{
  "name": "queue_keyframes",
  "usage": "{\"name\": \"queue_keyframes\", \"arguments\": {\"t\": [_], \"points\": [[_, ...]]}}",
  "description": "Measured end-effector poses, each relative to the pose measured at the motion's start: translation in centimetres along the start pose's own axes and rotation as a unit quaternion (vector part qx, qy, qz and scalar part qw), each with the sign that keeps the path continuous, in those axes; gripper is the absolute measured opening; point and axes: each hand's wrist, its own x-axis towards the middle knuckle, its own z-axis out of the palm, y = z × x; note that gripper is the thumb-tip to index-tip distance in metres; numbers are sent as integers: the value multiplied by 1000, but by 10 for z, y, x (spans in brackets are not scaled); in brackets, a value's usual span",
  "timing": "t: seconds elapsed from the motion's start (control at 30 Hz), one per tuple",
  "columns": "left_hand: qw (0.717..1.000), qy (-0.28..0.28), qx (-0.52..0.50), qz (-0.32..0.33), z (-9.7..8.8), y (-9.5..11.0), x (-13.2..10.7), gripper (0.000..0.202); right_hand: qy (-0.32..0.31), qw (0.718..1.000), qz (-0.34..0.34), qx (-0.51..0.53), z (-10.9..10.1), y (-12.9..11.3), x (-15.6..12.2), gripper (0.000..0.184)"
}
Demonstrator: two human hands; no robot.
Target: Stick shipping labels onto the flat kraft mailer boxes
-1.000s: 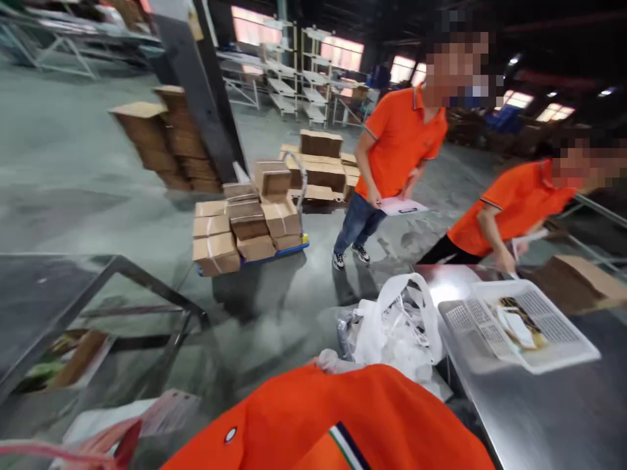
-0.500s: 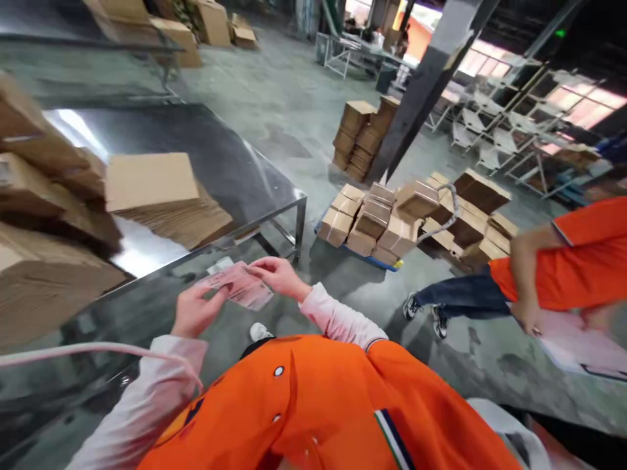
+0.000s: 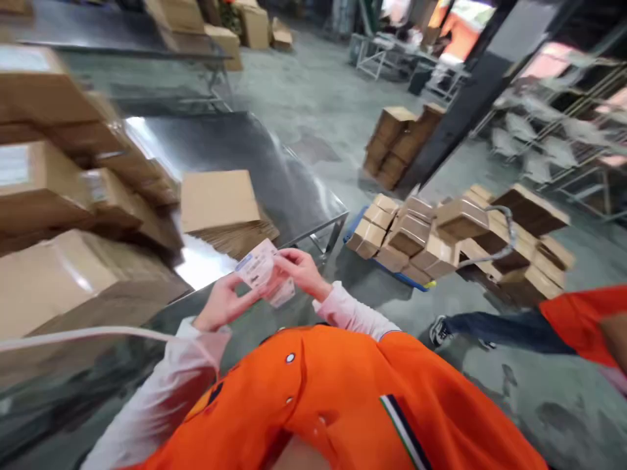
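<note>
A: You hold one labelled packet (image 3: 262, 269) (print blurred) in two hands.
B: Yes. Your left hand (image 3: 221, 305) pinches its lower edge and your right hand (image 3: 302, 271) grips the other side, both raised over the steel table (image 3: 284, 183) edge.

Orange shirt (image 3: 343, 391), brown boxes (image 3: 49, 196), white label (image 3: 255, 266)

Warehouse or packing hall. Bare concrete floor (image 3: 313, 98). Steel table (image 3: 245, 150) at 11 o'clock carries brown cartons (image 3: 49, 196) and flat-packed cardboard (image 3: 220, 202). Trolley (image 3: 392, 269) piled with sealed boxes (image 3: 431, 235) at 2 o'clock. Another box stack (image 3: 392, 140) by a dark pillar (image 3: 460, 111) at 1 o'clock. Blurred metal racks (image 3: 548, 130) far back at 2 o'clock.
</note>
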Motion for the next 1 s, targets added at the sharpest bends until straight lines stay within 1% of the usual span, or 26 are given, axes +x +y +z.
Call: {"name": "queue_keyframes", "arguments": {"t": [0.03, 0.13, 0.17, 0.23, 0.33, 0.47, 0.57, 0.73, 0.9, 1.0], "points": [[998, -27, -55, -10, -6, 1, 4, 35, -7, 1000, 4, -8, 0, -2, 4, 32], [973, -20, -224, -43, -23, 0, 19, 41, -53, 998, 21, -40, -1, -4, 18, 35], [963, -19, -263, -54, -26, 0, 23, 40, -73, 995, 26, -55, -1, -5, 22, 37], [948, -39, -306, -82, -31, 3, 28, 35, -111, 989, 32, -87, -1, -6, 29, 39], [938, -62, -319, -122, -32, 10, 31, 24, -160, 979, 33, -123, 1, -8, 36, 38], [940, -72, -301, -144, -34, 17, 29, 17, -223, 961, 34, -159, 2, -17, 48, 32], [947, -55, -279, -148, -37, 16, 27, 16, -266, 946, 36, -180, 2, -24, 59, 32], [943, -37, -294, -152, -36, 11, 25, 19, -320, 929, 36, -182, -2, -26, 71, 31], [936, -26, -311, -164, -30, 11, 19, 19, -349, 916, 12, -196, -7, -20, 78, 30], [930, -14, -324, -174, -26, 14, 16, 22, -367, 909, 14, -196, -7, -22, 81, 31]]}}
